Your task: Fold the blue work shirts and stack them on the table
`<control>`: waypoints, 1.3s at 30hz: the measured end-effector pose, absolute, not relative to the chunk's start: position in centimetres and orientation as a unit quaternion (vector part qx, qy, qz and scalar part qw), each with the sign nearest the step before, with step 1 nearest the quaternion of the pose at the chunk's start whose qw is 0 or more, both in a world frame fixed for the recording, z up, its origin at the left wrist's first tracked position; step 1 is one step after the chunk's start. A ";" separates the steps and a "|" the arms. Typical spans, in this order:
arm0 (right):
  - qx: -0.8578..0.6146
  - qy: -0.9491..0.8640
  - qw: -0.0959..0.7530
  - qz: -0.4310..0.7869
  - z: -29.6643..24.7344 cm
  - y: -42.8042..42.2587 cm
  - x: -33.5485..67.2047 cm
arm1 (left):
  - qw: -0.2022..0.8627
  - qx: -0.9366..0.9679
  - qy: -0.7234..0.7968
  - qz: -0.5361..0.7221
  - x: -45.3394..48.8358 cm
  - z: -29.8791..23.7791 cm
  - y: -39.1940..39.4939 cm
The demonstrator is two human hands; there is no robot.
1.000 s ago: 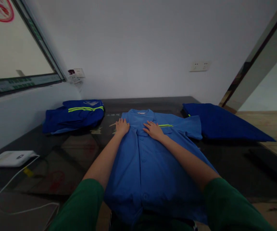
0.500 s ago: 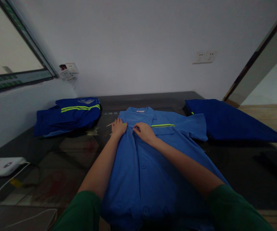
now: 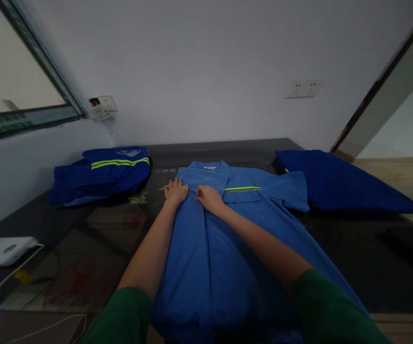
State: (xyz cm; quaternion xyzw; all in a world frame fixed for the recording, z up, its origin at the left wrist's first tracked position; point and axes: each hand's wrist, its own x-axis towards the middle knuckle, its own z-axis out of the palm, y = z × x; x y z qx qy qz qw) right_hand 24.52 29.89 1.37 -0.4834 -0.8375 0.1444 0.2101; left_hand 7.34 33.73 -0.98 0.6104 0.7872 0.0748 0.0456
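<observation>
1. While both hands rest on the upper chest of the light blue shirt [image 3: 213, 248], I read the left hand [image 3: 175, 190] as lying flat with its fingers slightly spread. It sits at the shirt's left edge, just below the collar [image 3: 210, 168].
2. The right hand [image 3: 209, 197] touches the button placket close beside the left. Its fingers are drawn together, and I cannot tell whether they pinch cloth.
3. Shirt position: front up at the centre of the table [image 3: 335, 239], collar away from the person, hem hanging over the near edge.
4. Progress, as I judge it: the shirt is laid out, the placket is closed where buttons show, and the sleeve [image 3: 292, 191] on the right-hand side is spread flat. The body shows no fold yet. I cannot see the opposite sleeve.
5. Surface: dark and glossy. A folded striped garment [image 3: 102, 174] lies at far left, well apart from the shirt. A plain dark blue bundle [image 3: 335, 184] lies just beside the spread sleeve. A white device [image 3: 2, 249] with its cable [image 3: 9, 277] sits at the left edge.
6. Room: dim, with a pale wall carrying sockets [image 3: 302, 88], a window [image 3: 13, 71] at left, and a wooden floor [image 3: 400, 177] at right.
</observation>
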 end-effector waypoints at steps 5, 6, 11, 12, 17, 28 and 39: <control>-0.478 -0.849 0.200 0.104 0.6 28.9 24.8 | 0.039 0.603 0.793 0.077 7.7 -0.5 33.5; -0.477 -0.849 0.204 0.100 0.5 28.9 24.8 | 0.036 0.601 0.795 0.074 7.8 -0.3 33.5; -0.477 -0.826 0.262 0.147 1.1 29.7 25.7 | -0.003 0.615 0.784 0.079 8.0 0.3 34.5; -0.480 -0.816 0.283 0.154 1.5 29.8 25.9 | -0.015 0.628 0.773 0.088 8.1 0.3 34.9; -0.407 -0.853 0.308 0.109 2.7 28.4 26.3 | -0.037 0.677 0.727 0.112 8.5 0.1 37.2; -0.359 -0.915 0.162 0.090 -0.3 26.9 26.6 | 0.025 0.676 0.731 0.087 8.6 -1.7 38.9; -0.505 -0.853 0.104 0.076 3.7 30.3 20.7 | 0.108 0.588 0.722 0.347 6.9 -0.9 40.1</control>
